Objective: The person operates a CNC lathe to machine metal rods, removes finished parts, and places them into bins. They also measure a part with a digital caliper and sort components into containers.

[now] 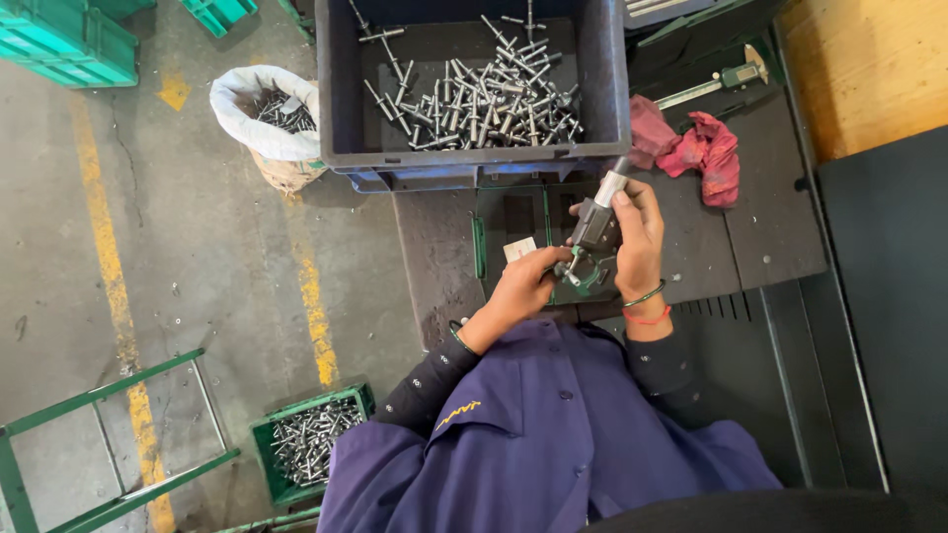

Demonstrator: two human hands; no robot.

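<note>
Both hands up over the dark surface, working 1 tool between them: a micrometer, grey body with a green frame.

Right hand: grip clamped around the micrometer's barrel end, thumb up on the silver thimble, which points toward 1 o'clock. Looks like that hold is for turning the thimble with the thumb.

Left hand: fingertips pinched together at the green frame end, toward 7 o'clock of the tool. Probably steadying a small part in the gap; the part itself is too small to make out.

Micrometer sits mid-frame, just in front of the chest, held clear of the surface, likely so the scale can be read.

Around it:
- Grey bin at 12 o'clock, touching the surface edge, holding loose steel pins. Within easy reach of both hands.
- Red rag at 2 o'clock on the surface.
- Caliper beyond the rag, farther toward 1 o'clock, lying flat.
- White sack with more pins at 10 o'clock, on the floor.
- Green crate of pins at 8 o'clock, on the floor beside the left elbow.
- Small pale card on the surface, just beside the left hand.
</note>
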